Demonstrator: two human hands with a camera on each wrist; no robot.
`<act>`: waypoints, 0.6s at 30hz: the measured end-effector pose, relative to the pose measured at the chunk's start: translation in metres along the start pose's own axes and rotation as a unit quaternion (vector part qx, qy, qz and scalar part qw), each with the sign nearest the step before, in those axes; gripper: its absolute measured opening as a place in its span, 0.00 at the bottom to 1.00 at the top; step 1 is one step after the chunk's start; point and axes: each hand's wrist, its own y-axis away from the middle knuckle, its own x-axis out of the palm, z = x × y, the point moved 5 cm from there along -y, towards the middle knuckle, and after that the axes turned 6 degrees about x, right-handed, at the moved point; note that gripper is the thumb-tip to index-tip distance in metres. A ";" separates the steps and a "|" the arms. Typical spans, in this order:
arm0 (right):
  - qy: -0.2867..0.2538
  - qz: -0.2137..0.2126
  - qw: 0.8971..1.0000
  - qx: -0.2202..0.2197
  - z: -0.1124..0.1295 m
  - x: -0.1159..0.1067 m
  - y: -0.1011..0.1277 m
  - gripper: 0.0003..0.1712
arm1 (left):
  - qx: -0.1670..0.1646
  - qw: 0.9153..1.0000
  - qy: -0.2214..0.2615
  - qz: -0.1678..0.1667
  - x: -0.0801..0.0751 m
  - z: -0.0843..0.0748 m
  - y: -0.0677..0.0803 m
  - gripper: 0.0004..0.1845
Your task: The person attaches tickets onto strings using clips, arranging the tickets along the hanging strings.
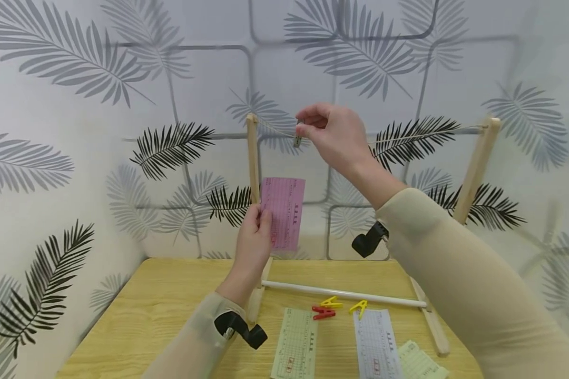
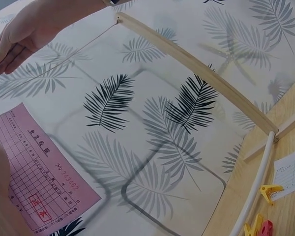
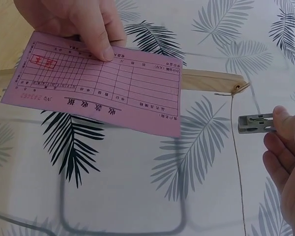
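Note:
My left hand (image 1: pixel 255 231) pinches a pink receipt slip (image 1: pixel 286 210) by its edge, thumb on the printed face. Grid lines and a red stamp show on the slip (image 3: pixel 132 93) in the right wrist view. Above it, my right hand (image 1: pixel 336 131) holds a small grey-green clothespin (image 3: pixel 255 123) between thumb and fingers, close to the string (image 1: pixel 398 139). That string runs between two wooden posts, tied at the left post (image 1: pixel 253 158) and the right post (image 1: pixel 476 171). Slip and string are apart in the right wrist view.
A white rod (image 1: pixel 341 291) joins the stand's feet on the wooden table (image 1: pixel 170 295). In front lie a red clothespin (image 1: pixel 323 312), yellow clothespins (image 1: pixel 359 308), a yellowish slip (image 1: pixel 294 342), a white slip (image 1: pixel 376 342) and more greenish slips (image 1: pixel 419 360). A patterned wall (image 1: pixel 208 79) stands behind.

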 end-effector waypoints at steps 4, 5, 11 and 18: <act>0.007 -0.004 1.000 0.004 0.004 0.000 -0.008 0.13 | -0.005 1.000 -0.002 -0.006 0.004 -0.001 -0.006 0.13; 0.012 -0.005 1.000 0.005 0.005 0.000 -0.010 0.13 | -0.006 1.000 -0.003 -0.008 0.004 -0.001 -0.008 0.12; 0.022 -0.005 1.000 0.018 0.007 -0.002 -0.018 0.13 | -0.020 1.000 0.007 0.002 0.012 -0.002 -0.016 0.12; 0.036 0.002 0.999 0.025 0.009 0.000 -0.024 0.14 | -0.030 0.999 -0.010 0.015 0.013 -0.006 -0.027 0.13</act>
